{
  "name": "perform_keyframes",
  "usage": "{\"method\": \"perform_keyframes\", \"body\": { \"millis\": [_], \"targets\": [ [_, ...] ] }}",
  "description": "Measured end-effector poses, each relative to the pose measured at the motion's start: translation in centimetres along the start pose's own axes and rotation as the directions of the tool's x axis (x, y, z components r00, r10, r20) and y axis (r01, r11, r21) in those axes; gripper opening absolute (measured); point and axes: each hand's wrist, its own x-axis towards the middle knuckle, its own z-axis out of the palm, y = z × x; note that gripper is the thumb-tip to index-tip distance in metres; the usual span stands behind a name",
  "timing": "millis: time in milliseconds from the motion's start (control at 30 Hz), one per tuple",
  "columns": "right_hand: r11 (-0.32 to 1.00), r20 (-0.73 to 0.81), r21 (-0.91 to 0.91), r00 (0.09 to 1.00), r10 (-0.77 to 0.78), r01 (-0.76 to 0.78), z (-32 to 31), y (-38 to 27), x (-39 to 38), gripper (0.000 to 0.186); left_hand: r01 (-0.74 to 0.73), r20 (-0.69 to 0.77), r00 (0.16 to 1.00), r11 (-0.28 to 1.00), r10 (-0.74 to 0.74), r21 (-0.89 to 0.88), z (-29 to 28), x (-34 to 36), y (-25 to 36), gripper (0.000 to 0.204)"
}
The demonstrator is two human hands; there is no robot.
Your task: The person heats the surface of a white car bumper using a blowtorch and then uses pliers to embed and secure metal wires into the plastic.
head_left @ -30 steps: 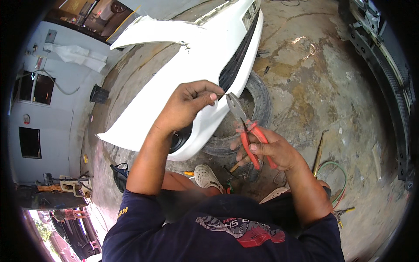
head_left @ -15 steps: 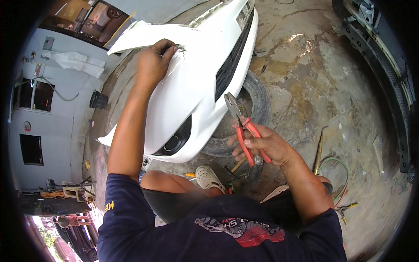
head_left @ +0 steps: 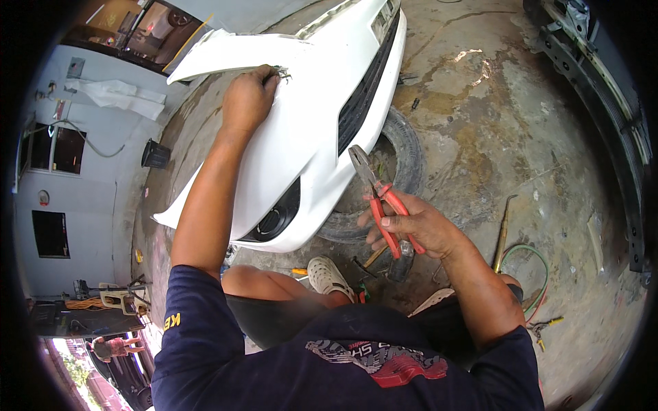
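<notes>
My left hand (head_left: 250, 96) reaches up to a white car bumper (head_left: 308, 116), its fingers pinched at a torn, frayed spot (head_left: 285, 74) on the upper part. Whatever is between those fingertips is too small or hidden to make out. In front of my chest my right hand (head_left: 428, 233) grips red-handled pliers (head_left: 387, 212) by the handles, with their metal jaws pointing up toward the bumper's lower edge. The bumper lies over an old tyre (head_left: 404, 147), with a dark grille and a round recess along its front.
A car's exposed front structure (head_left: 603, 109) stands at the right. A brass-coloured torch (head_left: 504, 233) with hoses lies right of me. A hammer (head_left: 363, 270) and small tools are by my feet. A black bucket (head_left: 155, 154) is by the wall. Another person (head_left: 113, 348) appears at lower left.
My left hand has moved from beside the pliers' jaws up to the frayed spot on the bumper. The pliers in my right hand have shifted slightly left and up.
</notes>
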Motion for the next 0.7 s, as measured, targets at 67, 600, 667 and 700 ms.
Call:
{"method": "perform_keyframes", "body": {
  "millis": [67,600,667,700],
  "targets": [
    [1.000,-0.011,-0.006,1.000,-0.001,0.001,0.07,-0.16,0.00,0.080,-0.001,-0.011,1.000,1.000,0.001,0.003,0.07,0.02,-0.03,0.027],
    [1.000,-0.003,-0.020,1.000,-0.023,0.023,-0.46,0.05,0.02,0.075,-0.086,-0.009,0.996,0.986,0.088,0.140,-0.08,-0.09,0.10,0.028],
    [1.000,-0.002,-0.015,1.000,-0.016,0.016,-0.25,-0.11,0.02,0.069,-0.086,0.027,0.996,0.984,0.083,0.156,-0.25,-0.07,-0.05,0.029],
    [1.000,-0.004,-0.017,1.000,-0.017,0.017,-0.28,-0.10,0.00,0.069,-0.087,0.045,0.996,0.983,0.080,0.162,-0.31,-0.03,0.03,0.030]
  ]
}}
